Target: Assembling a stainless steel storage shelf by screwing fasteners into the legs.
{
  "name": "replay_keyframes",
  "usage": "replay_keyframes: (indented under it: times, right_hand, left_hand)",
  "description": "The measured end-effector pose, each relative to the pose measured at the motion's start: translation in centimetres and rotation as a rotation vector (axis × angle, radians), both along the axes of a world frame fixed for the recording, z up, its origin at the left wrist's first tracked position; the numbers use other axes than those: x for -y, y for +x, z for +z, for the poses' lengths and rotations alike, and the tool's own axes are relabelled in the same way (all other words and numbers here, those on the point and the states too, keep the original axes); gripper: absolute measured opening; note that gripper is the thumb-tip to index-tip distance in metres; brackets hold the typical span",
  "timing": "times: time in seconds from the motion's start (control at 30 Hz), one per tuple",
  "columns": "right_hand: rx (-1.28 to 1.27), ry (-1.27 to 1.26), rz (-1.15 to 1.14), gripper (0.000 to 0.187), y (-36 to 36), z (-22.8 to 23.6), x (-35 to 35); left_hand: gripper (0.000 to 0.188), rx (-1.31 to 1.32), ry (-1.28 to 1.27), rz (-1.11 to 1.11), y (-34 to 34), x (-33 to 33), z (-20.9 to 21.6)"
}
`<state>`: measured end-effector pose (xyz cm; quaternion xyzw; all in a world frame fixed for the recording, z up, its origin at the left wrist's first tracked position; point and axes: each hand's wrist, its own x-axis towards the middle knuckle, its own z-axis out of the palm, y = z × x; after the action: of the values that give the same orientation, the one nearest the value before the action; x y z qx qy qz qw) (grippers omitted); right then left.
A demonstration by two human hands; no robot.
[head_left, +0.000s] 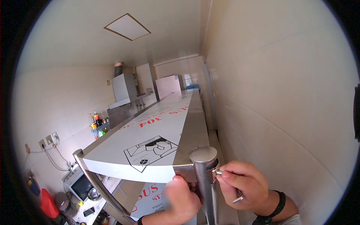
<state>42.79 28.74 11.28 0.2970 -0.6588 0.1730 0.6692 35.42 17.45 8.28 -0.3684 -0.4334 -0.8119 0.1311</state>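
A long steel shelf (pixel 161 129) with white protective film partly covering its top runs away from me. At its near right corner stands a round steel post (pixel 205 187) with a flat cap (pixel 203 153). My left hand (pixel 180 200) is closed at the shelf's lower front edge, beside the post, thumb against the metal. My right hand (pixel 243 183) pinches a thin metal hex key (pixel 237 199), its other end meeting the right side of the post just under the cap. The fastener there is mostly hidden by my fingers.
A tiled wall (pixel 285 93) rises close on the right. A second post (pixel 101 187) supports the shelf's left corner, and a lower film-covered shelf (pixel 148 195) sits beneath. Beyond lie a counter with a microwave (pixel 79 182), a metal bowl (pixel 93 194), bottles (pixel 96 118) and a range hood (pixel 123 88).
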Motion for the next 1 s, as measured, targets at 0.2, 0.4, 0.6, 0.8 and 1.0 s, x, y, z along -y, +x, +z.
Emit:
replay_keyframes:
  times: [0.2,0.4,0.6,0.8,1.0]
  right_hand:
    - [-0.017,0.006,-0.035,0.027,0.7,0.3,0.1]
    - [0.048,0.038,-0.173,0.022,1.4,2.0,1.1]
    - [-0.051,0.001,0.012,0.025,-0.1,0.4,0.2]
    - [-0.068,0.056,-0.052,0.025,-0.2,0.0,0.0]
    - [-0.079,0.074,-0.077,0.027,-0.1,0.4,0.1]
  left_hand:
    - [0.062,0.001,-0.064,0.000,0.2,0.2,-0.2]
    - [0.059,0.001,-0.071,0.098,-0.2,0.3,-0.3]
    - [0.057,-0.022,-0.012,0.039,-0.1,0.0,-0.1]
    - [0.055,-0.049,-0.050,0.057,-0.2,0.2,-0.4]
    - [0.057,-0.005,-0.084,0.110,-1.1,0.4,-1.1]
